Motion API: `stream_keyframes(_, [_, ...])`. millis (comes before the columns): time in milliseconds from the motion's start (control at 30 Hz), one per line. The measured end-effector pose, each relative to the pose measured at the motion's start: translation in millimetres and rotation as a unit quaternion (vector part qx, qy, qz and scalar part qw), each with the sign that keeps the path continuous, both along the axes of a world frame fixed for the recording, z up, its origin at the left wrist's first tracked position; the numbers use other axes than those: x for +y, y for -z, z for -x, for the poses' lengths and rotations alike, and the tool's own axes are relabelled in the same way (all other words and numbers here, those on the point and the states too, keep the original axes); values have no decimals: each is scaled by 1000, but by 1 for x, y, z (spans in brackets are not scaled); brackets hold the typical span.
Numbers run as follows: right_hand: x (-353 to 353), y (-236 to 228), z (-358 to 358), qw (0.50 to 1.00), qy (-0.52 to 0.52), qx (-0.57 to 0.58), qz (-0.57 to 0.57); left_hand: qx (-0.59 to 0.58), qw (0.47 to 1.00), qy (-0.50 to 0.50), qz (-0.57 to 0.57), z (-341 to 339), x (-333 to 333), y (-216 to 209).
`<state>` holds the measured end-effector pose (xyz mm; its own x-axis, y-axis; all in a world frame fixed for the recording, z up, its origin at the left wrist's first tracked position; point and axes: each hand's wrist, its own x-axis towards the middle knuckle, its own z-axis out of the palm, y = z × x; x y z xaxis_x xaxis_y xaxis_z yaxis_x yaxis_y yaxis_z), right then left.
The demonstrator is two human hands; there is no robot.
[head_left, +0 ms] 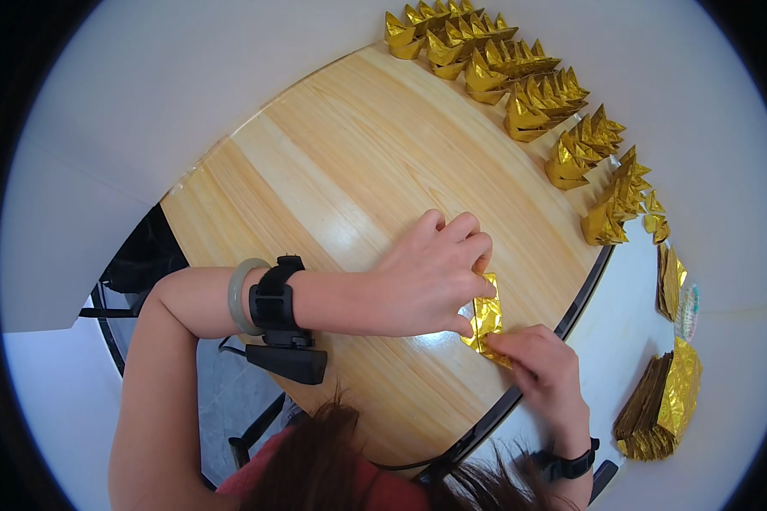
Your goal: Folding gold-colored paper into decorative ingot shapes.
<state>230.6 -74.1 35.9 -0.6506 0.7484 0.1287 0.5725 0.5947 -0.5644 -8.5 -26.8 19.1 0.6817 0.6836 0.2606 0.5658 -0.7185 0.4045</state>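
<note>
A small folded strip of gold foil paper (489, 315) lies near the right edge of the wooden table. My left hand (435, 277) reaches across from the left, its fingers curled, with thumb and index finger on the strip's left side. At the strip's near end my right hand (544, 368) pinches the paper between thumb and fingers. Parts of the strip are hidden under both hands. Along the table's far right edge stand rows of finished gold foil ingot shapes (528, 106), nested one into another.
The wooden tabletop (332, 153) has a dark right edge. Beyond it, on a white surface, sit a thick stack of gold foil sheets (677, 392), a smaller foil bundle (667, 283) and a pale beaded or coiled item (689, 311). A white wall rises behind.
</note>
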Motion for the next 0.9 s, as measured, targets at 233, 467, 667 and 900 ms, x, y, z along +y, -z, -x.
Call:
stream_keyframes(233, [5, -2, 13, 960, 186, 68, 196, -15, 999, 17, 43, 2, 1, -2])
stream_keyframes(467, [6, 1, 29, 938, 259, 101, 206, -18, 998, 17, 56, 4, 4, 2])
stream_keyframes(667, [8, 0, 30, 940, 271, 73, 194, -34, 997, 36, 57, 0, 12, 10])
stream_keyframes(900, [8, 7, 32, 966, 223, 76, 107, -58, 992, -32, 104, 3, 20, 8])
